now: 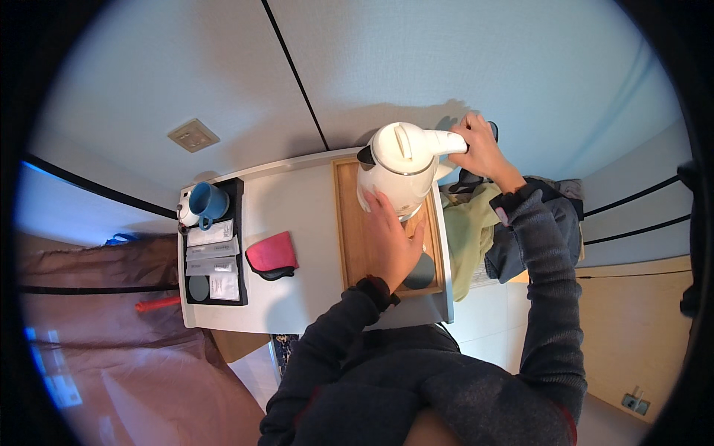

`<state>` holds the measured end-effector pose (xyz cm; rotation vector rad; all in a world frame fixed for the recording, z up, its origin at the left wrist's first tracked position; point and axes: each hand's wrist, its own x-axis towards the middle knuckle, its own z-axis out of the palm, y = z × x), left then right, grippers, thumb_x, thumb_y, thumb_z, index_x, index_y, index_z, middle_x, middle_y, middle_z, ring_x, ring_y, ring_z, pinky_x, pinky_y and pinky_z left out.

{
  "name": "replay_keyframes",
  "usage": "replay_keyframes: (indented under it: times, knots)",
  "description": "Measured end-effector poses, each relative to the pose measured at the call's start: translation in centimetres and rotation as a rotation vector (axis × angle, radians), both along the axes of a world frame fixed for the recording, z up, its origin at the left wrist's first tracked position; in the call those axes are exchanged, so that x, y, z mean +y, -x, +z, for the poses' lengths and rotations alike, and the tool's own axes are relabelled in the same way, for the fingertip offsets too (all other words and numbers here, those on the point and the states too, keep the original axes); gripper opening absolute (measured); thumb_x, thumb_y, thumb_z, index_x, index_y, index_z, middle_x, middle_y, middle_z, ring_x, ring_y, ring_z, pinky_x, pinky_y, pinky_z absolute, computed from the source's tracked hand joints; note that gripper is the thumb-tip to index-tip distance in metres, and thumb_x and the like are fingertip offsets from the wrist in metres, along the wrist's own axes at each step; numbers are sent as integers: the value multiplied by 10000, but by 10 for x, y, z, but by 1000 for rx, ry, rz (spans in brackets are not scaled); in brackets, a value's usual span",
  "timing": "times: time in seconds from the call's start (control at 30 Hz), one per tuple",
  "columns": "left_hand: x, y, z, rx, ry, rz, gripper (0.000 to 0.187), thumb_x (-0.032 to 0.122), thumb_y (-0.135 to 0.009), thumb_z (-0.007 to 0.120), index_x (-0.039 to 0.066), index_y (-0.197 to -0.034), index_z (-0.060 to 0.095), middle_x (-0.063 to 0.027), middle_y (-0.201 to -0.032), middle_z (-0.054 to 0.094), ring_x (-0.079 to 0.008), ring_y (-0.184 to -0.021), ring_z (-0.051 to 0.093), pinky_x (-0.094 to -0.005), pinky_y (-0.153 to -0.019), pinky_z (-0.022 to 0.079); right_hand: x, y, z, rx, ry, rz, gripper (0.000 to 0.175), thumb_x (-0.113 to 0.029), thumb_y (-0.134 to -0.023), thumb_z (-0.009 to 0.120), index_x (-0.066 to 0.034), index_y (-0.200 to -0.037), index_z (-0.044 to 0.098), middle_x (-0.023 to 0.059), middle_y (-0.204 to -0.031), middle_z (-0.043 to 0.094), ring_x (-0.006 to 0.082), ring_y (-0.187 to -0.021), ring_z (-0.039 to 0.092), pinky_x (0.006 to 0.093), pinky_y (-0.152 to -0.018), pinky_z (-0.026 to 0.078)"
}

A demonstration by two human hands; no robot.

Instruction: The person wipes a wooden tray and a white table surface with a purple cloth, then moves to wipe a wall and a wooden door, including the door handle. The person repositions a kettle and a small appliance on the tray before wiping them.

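Observation:
A cream-white electric kettle (401,161) is over a wooden tray (351,245), its dark spout facing left. I cannot tell whether its bottom rests on the tray. My right hand (481,146) is closed around the handle's outer end. The fingers of my left hand (393,240) lie flat against the front of the kettle's body, with the thumb apart. A dark round coaster (419,272) lies on the tray, partly hidden by my left hand. That tray sits at the right end of a white tabletop (279,189).
Left on the tabletop, a black tray (239,223) bears a blue mug (209,200), white sachets (212,251) and another coaster (198,287). A pink folded cloth (273,253) lies mid-table. A wall (390,61) with a switch plate (193,135) stands behind; garments (468,234) hang at right.

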<state>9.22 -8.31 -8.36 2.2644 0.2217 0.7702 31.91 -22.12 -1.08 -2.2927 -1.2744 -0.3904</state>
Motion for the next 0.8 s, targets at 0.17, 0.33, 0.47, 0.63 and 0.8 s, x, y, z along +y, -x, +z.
replay_keyframes:
  times: [0.17,0.33,0.47,0.63,0.8]
  knots:
    - [-6,-6,-1,-70,55,28,1004,193,-828,735,-87,-1480,24,-390,-1489,148,-527,-1365,235,-505,-1125,227,6,4,5,-48,36,-85,268,-223,-636,707,-69,-847,650,126,-846,527,336,-839,501,436,-708,394]
    - [21,-20,12,-17,304,17,941,166,-763,798,-63,-1422,167,-293,-1400,315,-397,-1289,394,-445,-1057,359,7,46,4,-13,-4,-98,257,-220,-631,706,-35,-785,619,124,-816,538,345,-795,508,447,-683,411]
    - [41,-25,24,-59,420,-176,861,112,-694,849,-27,-1330,287,-192,-1289,437,-276,-1188,504,-387,-977,446,10,76,8,5,-9,-192,255,-219,-631,706,-27,-769,612,123,-816,543,335,-808,511,434,-691,417]
    - [45,-27,21,-99,480,-197,875,158,-677,855,-30,-1324,297,-209,-1256,473,-332,-1151,515,-412,-957,437,10,98,7,15,55,-191,261,-225,-633,716,-25,-765,613,119,-815,542,320,-816,512,410,-709,410]
    - [41,-25,21,-61,403,-139,897,198,-679,850,-46,-1336,289,-247,-1274,433,-404,-1141,472,-451,-963,393,6,84,-2,-78,-46,-159,269,-193,-579,720,-41,-757,588,106,-786,483,310,-780,478,412,-668,371]
